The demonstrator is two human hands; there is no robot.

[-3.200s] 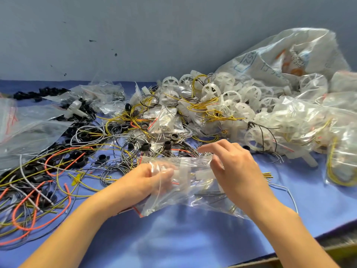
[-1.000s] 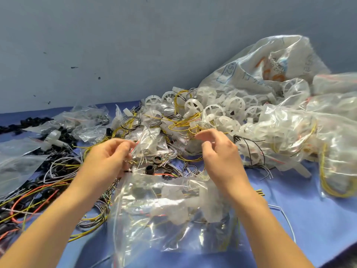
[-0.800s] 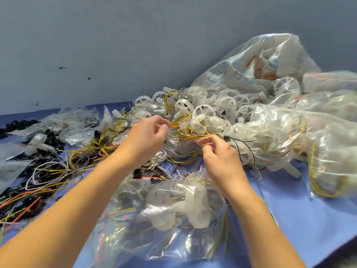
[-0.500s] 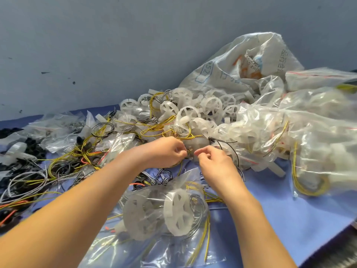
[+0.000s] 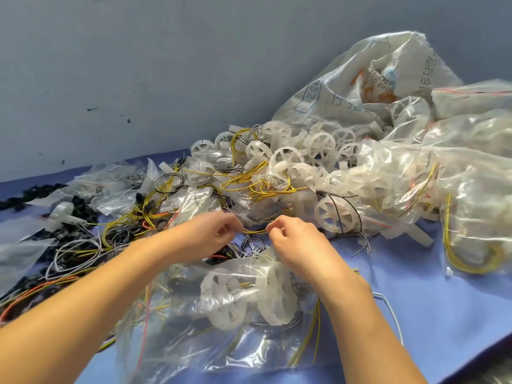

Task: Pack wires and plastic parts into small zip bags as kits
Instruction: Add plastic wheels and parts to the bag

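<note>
Blue table (image 5: 432, 314) is buried in stuff. Biggest thing is the white woven sack (image 5: 388, 79) slumped against the wall at the back right, with a heap of filled zip bags (image 5: 471, 189) in front of it. Left of those sits a pile of white plastic wheels (image 5: 321, 146), and further left there are loose wire coils (image 5: 119, 234) and black parts (image 5: 83, 212). Closest to the camera, a packed zip bag (image 5: 235, 314) with white wheels inside lies between the forearms. Just past it the left hand (image 5: 207, 234) and right hand (image 5: 296, 242) are close together, fingers curled in, each pinching an end of a thin yellow wire (image 5: 253, 231) that sags between them
</note>
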